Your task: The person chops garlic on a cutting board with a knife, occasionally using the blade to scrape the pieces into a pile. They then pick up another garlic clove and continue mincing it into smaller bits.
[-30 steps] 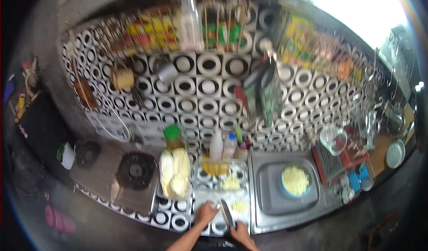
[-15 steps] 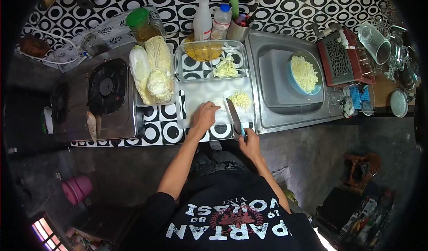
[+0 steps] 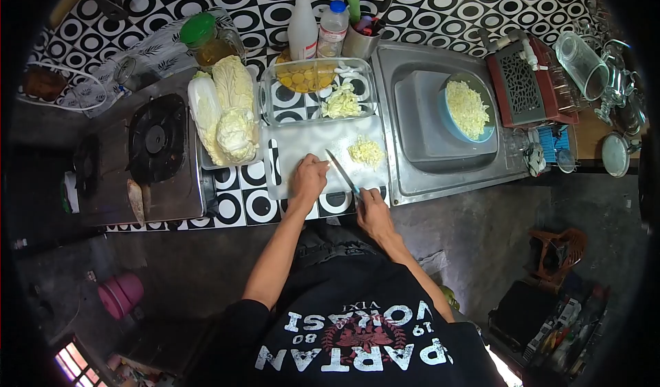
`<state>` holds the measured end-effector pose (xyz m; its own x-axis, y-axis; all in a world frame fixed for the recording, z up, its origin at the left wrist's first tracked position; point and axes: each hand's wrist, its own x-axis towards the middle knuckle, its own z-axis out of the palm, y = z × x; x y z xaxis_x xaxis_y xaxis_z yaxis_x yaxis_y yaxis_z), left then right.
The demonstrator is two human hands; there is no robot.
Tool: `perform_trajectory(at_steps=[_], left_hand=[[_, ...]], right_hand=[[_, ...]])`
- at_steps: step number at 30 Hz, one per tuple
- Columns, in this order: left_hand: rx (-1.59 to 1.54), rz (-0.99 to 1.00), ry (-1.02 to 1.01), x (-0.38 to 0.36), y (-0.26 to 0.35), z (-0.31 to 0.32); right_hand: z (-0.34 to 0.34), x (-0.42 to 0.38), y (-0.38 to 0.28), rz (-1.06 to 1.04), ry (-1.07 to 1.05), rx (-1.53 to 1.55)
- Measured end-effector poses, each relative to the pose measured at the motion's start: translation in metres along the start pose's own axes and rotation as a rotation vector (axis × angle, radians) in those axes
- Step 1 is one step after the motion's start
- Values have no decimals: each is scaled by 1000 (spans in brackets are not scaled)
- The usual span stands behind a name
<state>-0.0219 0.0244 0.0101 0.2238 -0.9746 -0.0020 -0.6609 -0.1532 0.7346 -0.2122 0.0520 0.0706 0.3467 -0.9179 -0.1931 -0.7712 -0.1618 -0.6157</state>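
Note:
My right hand [image 3: 375, 215] grips a kitchen knife [image 3: 341, 171] by its blue handle, blade pointing up and left over the white cutting board [image 3: 295, 146]. Left of the blade, my left hand [image 3: 309, 179] is closed on the board, fingers bent together around a small pale vegetable piece, mostly hidden by the fingertips. To the right of the knife lies a small heap of chopped pale vegetable [image 3: 366, 152]. Just behind the board, a divided clear container [image 3: 292, 117] holds pale yellow-green cut pieces [image 3: 342, 103] in its right compartment.
Napa cabbages [image 3: 234, 112] fill a tray on the left, beside a gas stove [image 3: 106, 180]. In the sink [image 3: 405, 191], a blue bowl [image 3: 448, 122] of chopped vegetable rests on a grey tub [image 3: 419, 143]. Bottles [image 3: 302, 33] and a utensil cup [image 3: 359, 45] stand behind.
The knife has moved left, away from the chopped heap and closer to my left hand, its blade now slanting more. My left hand stays closed at nearly the same place.

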Motion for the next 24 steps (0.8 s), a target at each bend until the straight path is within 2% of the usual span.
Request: perform_trajectory(at_steps=[4, 8, 13, 18, 20, 22, 24], left_hand=[[-29, -24, 5, 1, 1, 1], [-25, 6, 36, 2, -1, 5], [43, 1, -13, -5, 5, -1], [69, -106, 110, -3, -10, -11], [97, -121, 175, 8, -18, -17], [125, -129, 144, 17, -10, -24], [240, 43, 258, 22, 0, -22]], right_hand=[[5, 6, -3, -19, -114, -85], [28, 9, 14, -74, -68, -10], [37, 39, 6, -123, -138, -54], [32, 40, 16, -137, -35, 43], [18, 27, 15, -175, 96, 156], [13, 17, 24, -186, 125, 182], [7, 10, 31, -166, 147, 199]])
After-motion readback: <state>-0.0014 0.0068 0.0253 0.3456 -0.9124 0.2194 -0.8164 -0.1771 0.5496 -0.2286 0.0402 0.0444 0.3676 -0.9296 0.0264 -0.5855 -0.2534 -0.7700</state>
